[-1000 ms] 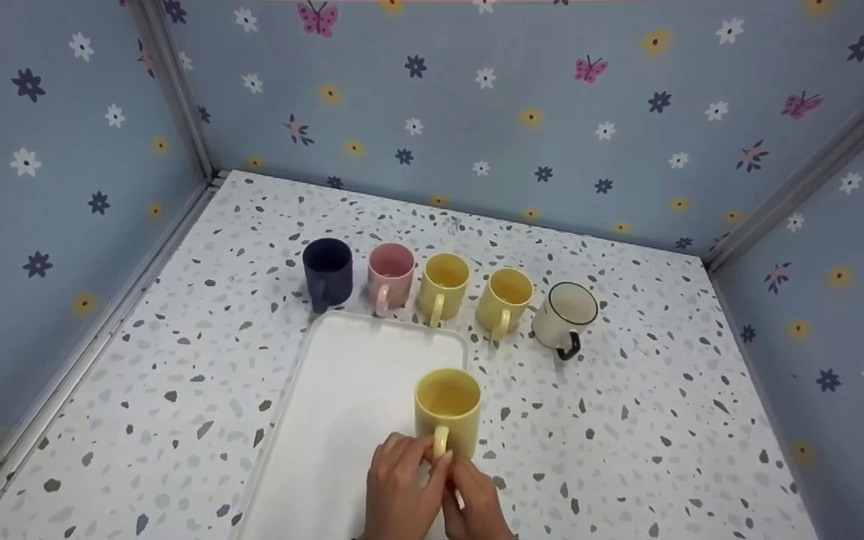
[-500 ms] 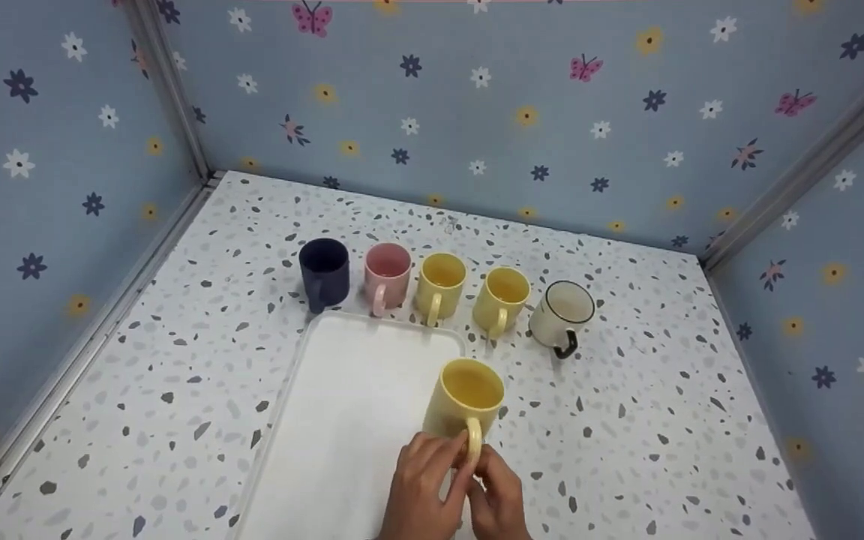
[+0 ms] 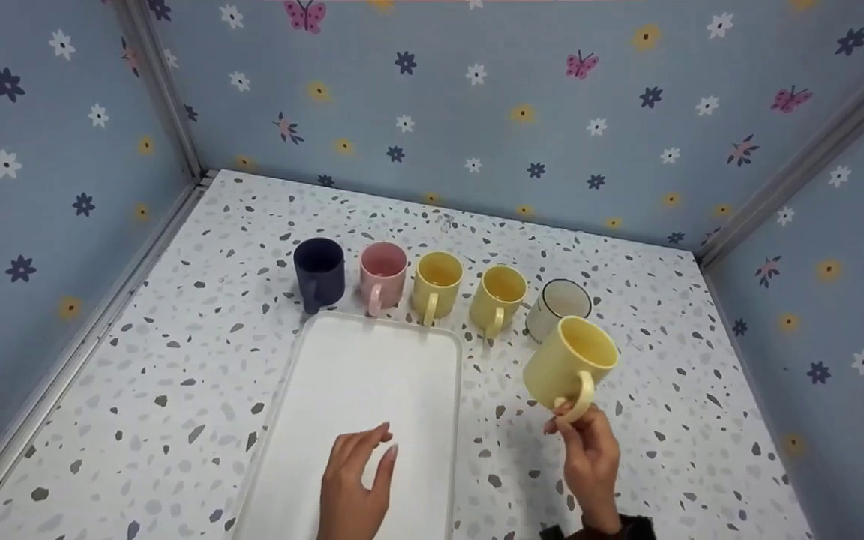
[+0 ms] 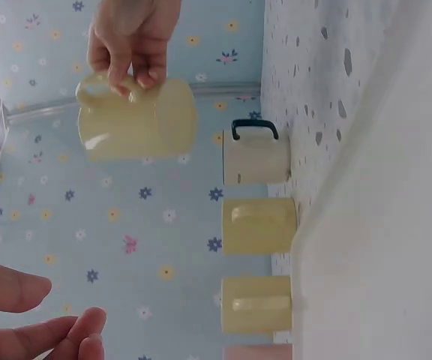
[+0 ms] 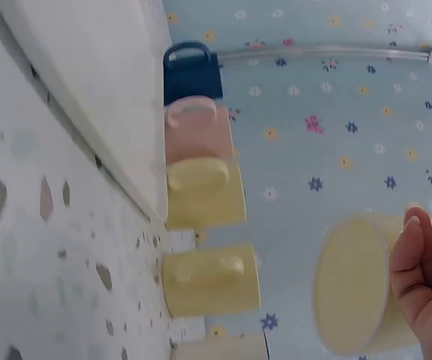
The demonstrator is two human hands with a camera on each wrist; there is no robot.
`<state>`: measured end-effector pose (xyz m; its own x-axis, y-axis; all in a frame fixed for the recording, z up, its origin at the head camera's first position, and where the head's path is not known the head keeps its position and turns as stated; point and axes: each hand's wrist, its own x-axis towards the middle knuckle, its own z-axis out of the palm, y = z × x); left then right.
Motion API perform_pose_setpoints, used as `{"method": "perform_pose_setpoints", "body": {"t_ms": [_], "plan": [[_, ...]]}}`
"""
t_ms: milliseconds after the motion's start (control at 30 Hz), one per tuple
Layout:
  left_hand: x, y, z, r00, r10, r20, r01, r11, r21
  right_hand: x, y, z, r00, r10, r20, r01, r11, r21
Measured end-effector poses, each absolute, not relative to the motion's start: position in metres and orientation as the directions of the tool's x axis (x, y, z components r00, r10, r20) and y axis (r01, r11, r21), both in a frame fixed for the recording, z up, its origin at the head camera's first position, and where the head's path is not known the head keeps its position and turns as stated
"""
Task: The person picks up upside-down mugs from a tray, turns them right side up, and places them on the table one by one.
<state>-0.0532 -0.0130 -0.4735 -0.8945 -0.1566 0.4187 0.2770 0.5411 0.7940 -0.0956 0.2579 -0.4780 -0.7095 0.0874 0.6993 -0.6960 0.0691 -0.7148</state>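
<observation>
My right hand (image 3: 592, 457) pinches the handle of a yellow mug (image 3: 563, 367), held tilted above the table to the right of the tray. In the head view this mug overlaps the white mug (image 3: 548, 311) with a dark rim; that one's black handle shows in the left wrist view. Over the white tray (image 3: 372, 360), my left hand (image 3: 357, 476) holds nothing, its thumb and fingers apart. Behind the tray stand a navy mug (image 3: 321, 274), a pink mug (image 3: 383, 274) and two more yellow mugs, one in the middle (image 3: 436, 289) and one farther right (image 3: 493, 304).
The speckled table (image 3: 177, 360) extends on both sides of the tray. Flowered blue panels (image 3: 462, 90) enclose it at the back, left and right, with metal rails (image 3: 166, 82) at the corners.
The yellow mug has gone up and to the right in my right hand, from over the tray's right side. My left hand has let go of it and moved left.
</observation>
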Motion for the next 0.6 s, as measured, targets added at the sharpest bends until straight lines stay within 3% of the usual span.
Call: {"method": "perform_pose_setpoints", "body": {"t_ms": [267, 600], "plan": [[-0.052, -0.042, -0.486, -0.88, -0.302, 0.366, 0.142, 0.569, 0.81, -0.132, 0.32, -0.474, -0.789, 0.228, 0.571, -0.562, 0.107, -0.82], [-0.053, -0.051, -0.491, -0.877, -0.341, 0.34, 0.086, 0.585, 0.807, -0.172, 0.373, -0.496, -0.867, 0.386, 0.315, -0.276, 0.155, -0.949]]}}
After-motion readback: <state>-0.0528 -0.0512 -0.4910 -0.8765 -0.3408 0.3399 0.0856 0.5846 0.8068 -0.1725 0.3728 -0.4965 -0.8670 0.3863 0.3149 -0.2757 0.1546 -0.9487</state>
